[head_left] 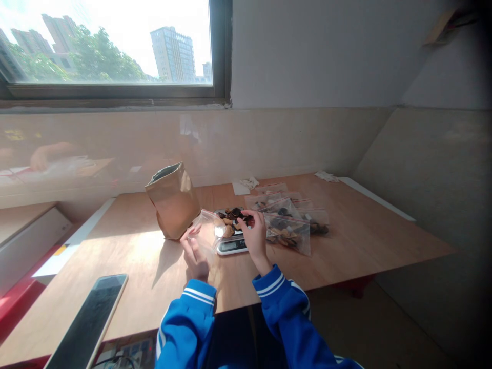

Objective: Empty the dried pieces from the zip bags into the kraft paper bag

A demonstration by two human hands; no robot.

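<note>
Left fingers (187,241) hold a clear zip bag (203,229) just beside the digital kitchen scale (231,246); right fingers (248,215), pinched narrow, touch the dried pieces (232,219) heaped on that scale.

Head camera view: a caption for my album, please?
Left hand holds a clear zip bag by a digital scale; right hand touches dried pieces on it.

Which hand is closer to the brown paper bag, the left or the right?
Left. The left hand is just beside the brown paper bag, toward the viewer's right of it. The right hand is farther away, past the left hand, over the digital kitchen scale.
</note>
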